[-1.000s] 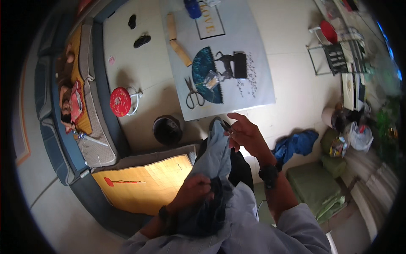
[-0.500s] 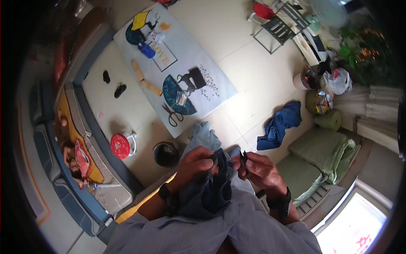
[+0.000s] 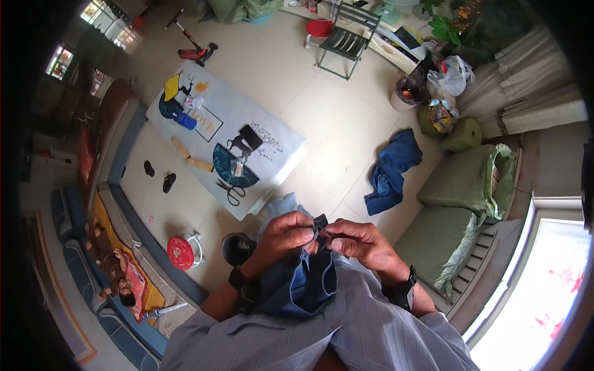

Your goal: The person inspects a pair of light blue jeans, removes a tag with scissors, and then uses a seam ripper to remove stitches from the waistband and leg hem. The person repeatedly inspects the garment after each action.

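My left hand (image 3: pixel 286 234) is closed on the upper edge of a dark blue denim garment (image 3: pixel 297 285), pinching a folded dark strip between thumb and fingers. The rest of the denim hangs over my lap, with one open hem end facing up. Close against that strip, my right hand (image 3: pixel 357 242) is closed in a pinch. Its fingertips hold a small dark tool (image 3: pixel 327 234), mostly hidden now, whose two pointed tips showed earlier. Whether its tips touch the cloth, I cannot tell.
Ahead is a table (image 3: pixel 281 151) with scissors (image 3: pixel 232 192), a blue bottle (image 3: pixel 184 120) and a hand fan (image 3: pixel 238 173). Blue jeans (image 3: pixel 395 172) lie on the floor. A black bin (image 3: pixel 238 248) and red stool (image 3: pixel 180 252) stand left. A person (image 3: pixel 127 287) lies on the sofa.
My right hand has moved left and brought the small tool up to the denim by my left hand. The view has tilted, showing more of the room's far end.
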The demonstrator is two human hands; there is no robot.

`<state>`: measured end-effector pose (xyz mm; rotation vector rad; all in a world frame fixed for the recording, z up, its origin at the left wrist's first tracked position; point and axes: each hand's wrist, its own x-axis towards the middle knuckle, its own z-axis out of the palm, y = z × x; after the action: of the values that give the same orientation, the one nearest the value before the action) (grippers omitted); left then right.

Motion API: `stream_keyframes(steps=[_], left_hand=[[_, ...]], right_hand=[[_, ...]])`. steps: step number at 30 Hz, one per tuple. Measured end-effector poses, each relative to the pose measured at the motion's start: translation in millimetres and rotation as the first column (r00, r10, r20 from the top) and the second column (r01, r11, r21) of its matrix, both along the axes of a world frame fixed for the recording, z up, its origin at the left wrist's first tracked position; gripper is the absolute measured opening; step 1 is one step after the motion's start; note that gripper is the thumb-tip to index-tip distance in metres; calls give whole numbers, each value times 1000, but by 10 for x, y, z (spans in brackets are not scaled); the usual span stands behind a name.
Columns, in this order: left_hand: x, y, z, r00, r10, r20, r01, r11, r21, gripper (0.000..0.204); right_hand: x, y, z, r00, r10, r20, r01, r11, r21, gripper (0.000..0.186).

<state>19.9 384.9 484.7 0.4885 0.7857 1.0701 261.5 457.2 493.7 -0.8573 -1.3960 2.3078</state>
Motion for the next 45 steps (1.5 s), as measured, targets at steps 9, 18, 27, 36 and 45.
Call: stream_keyframes(steps=[9, 18, 27, 36, 45], left_hand=[[653, 23, 190, 999, -43, -15, 44, 995, 84, 14], [887, 81, 167, 992, -82, -95, 95, 986, 136, 15], [994, 121, 162, 991, -73, -115, 87, 988, 124, 13], [1038, 179, 143, 990, -81, -111, 93, 990, 104, 13], [1068, 259, 118, 991, -88, -104, 96, 993, 72, 12]], right_hand=[[602, -93, 177, 993, -26, -118, 25, 1000, -11, 32], [873, -121, 102, 969, -95, -227, 85, 995, -54, 31], [963, -59, 79, 980, -81, -182, 74, 996, -45, 31], [1007, 15, 125, 990, -75, -121, 71, 997, -33, 29], [1014, 77, 125, 983, -113, -144, 109, 993, -37, 23]])
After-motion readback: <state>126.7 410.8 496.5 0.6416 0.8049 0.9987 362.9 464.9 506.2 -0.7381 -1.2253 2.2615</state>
